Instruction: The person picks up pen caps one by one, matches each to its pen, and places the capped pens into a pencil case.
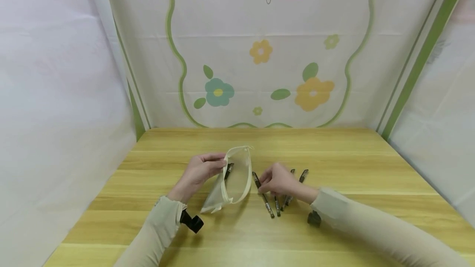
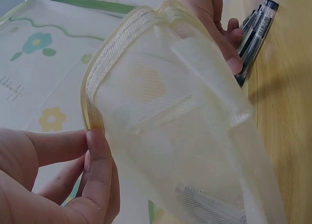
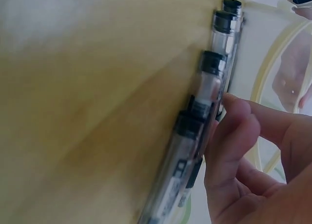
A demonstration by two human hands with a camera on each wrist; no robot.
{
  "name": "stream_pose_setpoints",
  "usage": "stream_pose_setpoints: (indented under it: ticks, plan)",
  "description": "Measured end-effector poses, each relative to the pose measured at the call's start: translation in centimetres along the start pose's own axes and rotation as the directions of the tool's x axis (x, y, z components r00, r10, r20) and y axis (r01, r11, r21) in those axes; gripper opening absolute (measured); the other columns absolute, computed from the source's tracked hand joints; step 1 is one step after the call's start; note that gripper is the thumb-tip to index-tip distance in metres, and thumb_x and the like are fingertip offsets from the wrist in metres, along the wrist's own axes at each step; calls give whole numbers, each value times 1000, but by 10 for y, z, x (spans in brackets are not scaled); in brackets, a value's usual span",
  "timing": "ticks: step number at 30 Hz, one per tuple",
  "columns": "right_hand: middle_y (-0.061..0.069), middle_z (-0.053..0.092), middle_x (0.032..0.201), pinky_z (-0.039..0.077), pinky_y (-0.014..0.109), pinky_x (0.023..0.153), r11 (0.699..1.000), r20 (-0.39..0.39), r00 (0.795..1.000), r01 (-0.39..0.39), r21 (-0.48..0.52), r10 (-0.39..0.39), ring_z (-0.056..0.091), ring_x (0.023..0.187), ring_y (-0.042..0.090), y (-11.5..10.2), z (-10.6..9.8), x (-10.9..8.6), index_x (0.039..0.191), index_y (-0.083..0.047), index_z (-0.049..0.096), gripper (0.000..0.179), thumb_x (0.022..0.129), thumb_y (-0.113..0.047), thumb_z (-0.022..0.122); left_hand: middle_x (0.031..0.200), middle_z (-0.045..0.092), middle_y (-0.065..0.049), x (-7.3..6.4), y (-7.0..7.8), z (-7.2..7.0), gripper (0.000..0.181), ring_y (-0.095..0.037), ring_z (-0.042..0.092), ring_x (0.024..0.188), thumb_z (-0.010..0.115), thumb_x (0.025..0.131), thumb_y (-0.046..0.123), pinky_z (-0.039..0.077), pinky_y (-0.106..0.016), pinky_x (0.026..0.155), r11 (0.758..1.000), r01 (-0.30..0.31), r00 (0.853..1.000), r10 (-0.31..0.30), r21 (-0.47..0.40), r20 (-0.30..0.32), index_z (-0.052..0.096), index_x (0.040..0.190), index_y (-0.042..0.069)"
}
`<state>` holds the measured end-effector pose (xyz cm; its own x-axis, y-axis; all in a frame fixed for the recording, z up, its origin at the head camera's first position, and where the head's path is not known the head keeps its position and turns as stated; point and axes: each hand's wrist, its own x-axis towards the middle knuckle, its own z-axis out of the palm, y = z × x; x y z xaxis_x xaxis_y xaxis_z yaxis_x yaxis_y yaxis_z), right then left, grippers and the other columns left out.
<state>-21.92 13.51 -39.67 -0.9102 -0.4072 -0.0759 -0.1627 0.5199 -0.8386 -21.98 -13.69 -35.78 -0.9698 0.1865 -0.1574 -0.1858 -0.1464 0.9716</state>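
Observation:
A translucent mesh zip pouch with cream edging stands with its mouth gaping toward the right. My left hand pinches the zipper edge between thumb and fingers, close up in the left wrist view. Inside the mesh lies a dark pen, blurred through the fabric. Just right of the pouch, my right hand pinches a clear-barrelled black pen at its middle. Several similar pens lie under and beside that hand, among them one pen sticking out past the wrist. Their capped ends line up in the right wrist view.
Everything rests on a wood-grain table. A white cloth with printed flowers hangs behind it, and pale cloth walls stand at both sides. Black camera mounts are strapped at both wrists.

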Motion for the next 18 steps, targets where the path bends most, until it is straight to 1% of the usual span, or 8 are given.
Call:
stream_pose_setpoints:
  ticks: [6,12,18]
  plan:
    - [5,69,69,51,31,39,1000,13,1000,-3,-1,3,62,47,25,-4,5,1,93,4,70,24,75,-4,84,111,66,-16,-1,1,0,36,-28,65,104,70,89,-2,53,-37,92,1000,-3,1000,3,3,-8,63,124,-7]
    - [9,67,63,53,33,40,999,32,999,-1,-53,3,61,44,23,-9,7,4,84,-1,71,16,76,-4,83,112,65,-18,-1,0,0,35,-25,66,100,70,89,-3,55,-31,85,1000,-7,1000,7,-4,-12,63,123,-7]
    - [9,66,60,53,34,40,997,42,999,-3,-80,7,60,42,21,-9,7,5,83,-2,70,14,77,-5,83,109,66,-17,1,-1,-1,34,-30,64,105,71,88,-2,56,-30,83,1000,-18,1000,18,-1,-16,64,122,-7]
